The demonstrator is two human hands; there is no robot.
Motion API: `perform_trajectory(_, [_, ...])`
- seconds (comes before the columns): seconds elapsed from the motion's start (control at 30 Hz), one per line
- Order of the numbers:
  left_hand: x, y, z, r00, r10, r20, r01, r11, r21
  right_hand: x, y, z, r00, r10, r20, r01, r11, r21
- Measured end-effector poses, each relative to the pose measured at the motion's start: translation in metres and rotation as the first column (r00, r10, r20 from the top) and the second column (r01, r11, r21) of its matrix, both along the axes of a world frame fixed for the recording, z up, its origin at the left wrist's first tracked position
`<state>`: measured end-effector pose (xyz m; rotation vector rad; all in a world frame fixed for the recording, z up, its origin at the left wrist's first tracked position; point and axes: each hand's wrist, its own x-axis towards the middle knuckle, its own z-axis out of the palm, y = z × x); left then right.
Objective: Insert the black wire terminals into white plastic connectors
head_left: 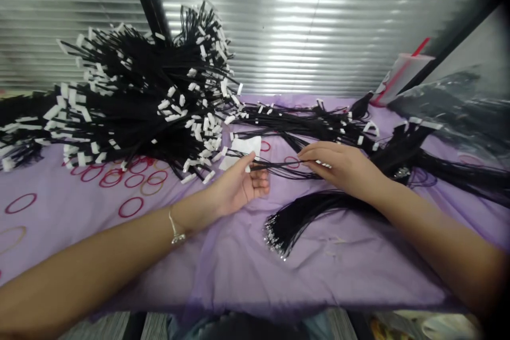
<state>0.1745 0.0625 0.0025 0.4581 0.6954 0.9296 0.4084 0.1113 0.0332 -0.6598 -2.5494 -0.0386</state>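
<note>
Thin black cables with white connectors stretch between my two hands above the middle of the table. At their connector end, my left hand is turned palm up, its thumb over the cables and its fingers curled beneath. My right hand pinches the same strands further along, palm down, with white connectors showing by its fingers. Behind my left fingers lies a white slip of paper. Below my right hand rests a black cable bundle with bare silvery ends fanned toward me.
Large stacked cable bundles with white connectors fill the left back. Red and tan rubber bands lie scattered on the purple cloth. More cables lie behind my hands. A cup with a red straw and a clear plastic bag stand right.
</note>
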Motion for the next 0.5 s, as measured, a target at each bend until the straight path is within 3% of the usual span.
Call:
perform_trajectory(0.2, [0.007, -0.006, -0.009, 0.991, 0.063, -0.116, -0.038, 0.979, 0.200, -0.006, -0.012, 0.000, 0.998, -0.070, 0.002, 0.070, 0.997, 0.019])
perform_trajectory(0.3, [0.007, -0.008, -0.008, 0.980, 0.074, -0.186, -0.022, 0.963, 0.267, -0.017, -0.032, 0.000, 0.999, 0.022, 0.044, -0.025, 0.997, 0.071])
perform_trajectory(0.4, [0.004, -0.008, 0.003, 0.950, 0.207, -0.233, -0.110, 0.922, 0.372, -0.025, -0.047, -0.006, 0.977, 0.118, 0.180, -0.122, 0.992, 0.012])
perform_trajectory(0.5, [0.000, -0.004, 0.018, 0.930, 0.304, -0.209, -0.194, 0.885, 0.424, -0.026, -0.049, -0.015, 0.958, 0.130, 0.254, -0.096, 0.985, -0.141])
